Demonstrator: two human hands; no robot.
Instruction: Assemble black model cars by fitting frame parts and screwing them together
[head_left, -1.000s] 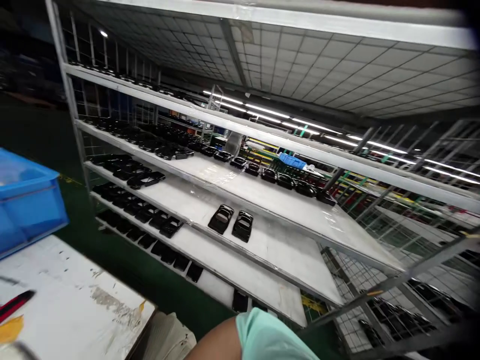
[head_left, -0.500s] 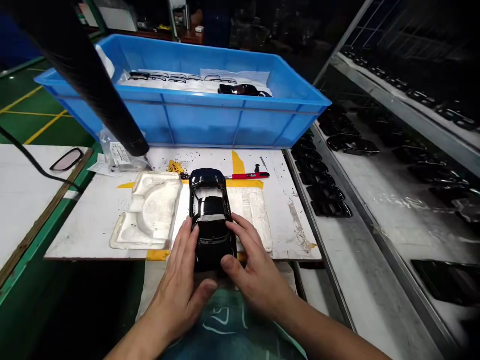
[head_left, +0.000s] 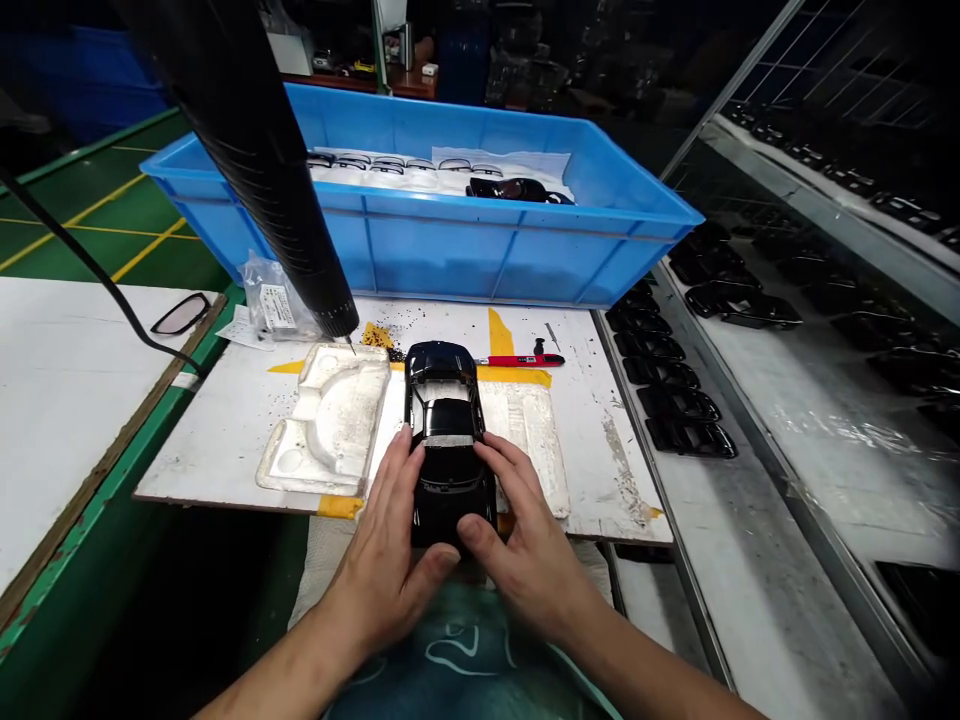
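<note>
A glossy black model car body [head_left: 448, 415] lies between my hands at the near edge of the white work board [head_left: 600, 440]. My left hand [head_left: 390, 540] grips its left side, with the fingers along the flank and the thumb at the near end. From the other side my right hand [head_left: 525, 530] holds it the same way. White foam cradles lie on the board, a left one [head_left: 349, 415] and a right one [head_left: 536, 430] partly covered by the car. Behind the car rests a red-handled tool [head_left: 525, 360], beside small black screws [head_left: 386, 345].
A black electric screwdriver [head_left: 300, 230] hangs down from upper left, its tip over the left foam. Across the back stands a blue bin [head_left: 450, 240] holding window frames and a black car body. Shelves [head_left: 750, 520] with black parts line the right. A plastic bag [head_left: 274, 300] lies at left.
The whole scene has shifted right and slightly down as the head view turned. Both hands keep the same hold on the car body.
</note>
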